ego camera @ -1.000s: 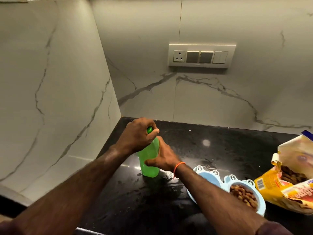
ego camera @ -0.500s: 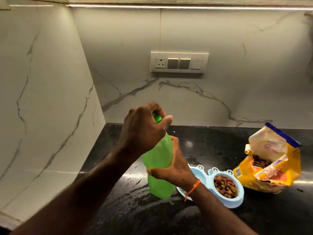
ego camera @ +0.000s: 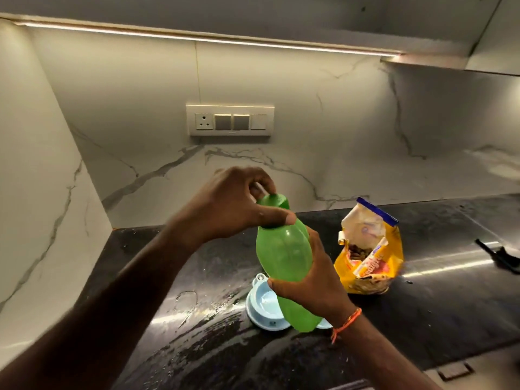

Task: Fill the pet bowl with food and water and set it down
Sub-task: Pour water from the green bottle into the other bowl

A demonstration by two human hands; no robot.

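A green plastic bottle (ego camera: 284,257) is held in the air above the black counter, tilted slightly. My right hand (ego camera: 305,282) grips its body from the right side. My left hand (ego camera: 233,204) is closed around its green cap (ego camera: 274,201) at the top. Below the bottle sits the pale blue double pet bowl (ego camera: 260,302); its left well looks empty, and its right well is hidden behind the bottle and my right wrist. An open yellow pet food bag (ego camera: 371,257) with brown kibble inside stands just right of the bottle.
The black counter (ego camera: 197,319) is wet with streaks near the bowl. A marble wall closes off the left side and back. A switch and socket plate (ego camera: 230,119) is on the back wall. A dark object (ego camera: 499,256) lies at the far right.
The bottle has been lifted off the counter and brought right, above the pet bowl. Both hands stayed on it, the left on the cap. The view has tilted upward.
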